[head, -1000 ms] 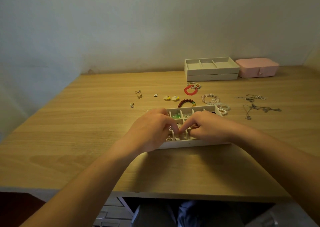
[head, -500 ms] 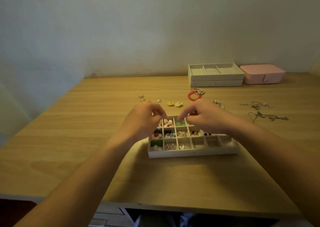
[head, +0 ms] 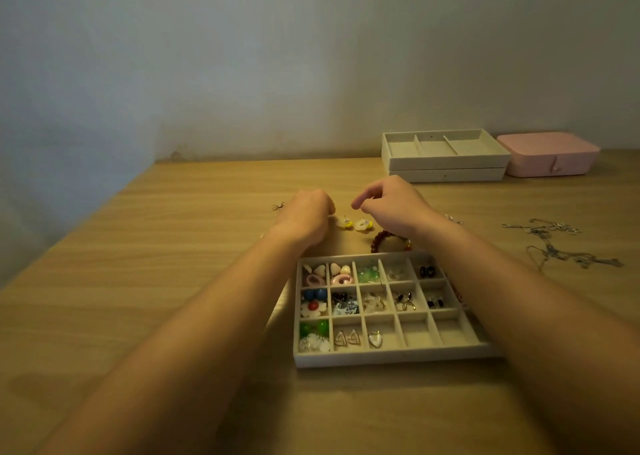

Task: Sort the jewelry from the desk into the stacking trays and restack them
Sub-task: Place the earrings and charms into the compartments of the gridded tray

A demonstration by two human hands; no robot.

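Note:
A white compartment tray [head: 391, 357] lies close in front of me, with earrings in many of its cells. Beyond it on the desk are two yellow earrings [head: 346, 224] and a brown bead bracelet [head: 376, 241]. My left hand [head: 304, 217] is curled, fingertips down on the desk just left of the yellow earrings; they cover whatever is under them. My right hand [head: 391, 208] hovers above the yellow earrings with index finger and thumb bent downward and nothing visible between them. Two more trays [head: 446, 168] stand stacked at the back.
A pink jewelry box [head: 550, 158] sits right of the stacked trays. Silver chains [head: 568, 258] lie tangled on the right of the desk. A small metal earring [head: 278, 206] lies left of my left hand. The wall runs along the desk's far edge.
Both hands have left the near cells of the compartment tray and moved forward past its far edge to the loose earrings on the desk. The tray now shows fully.

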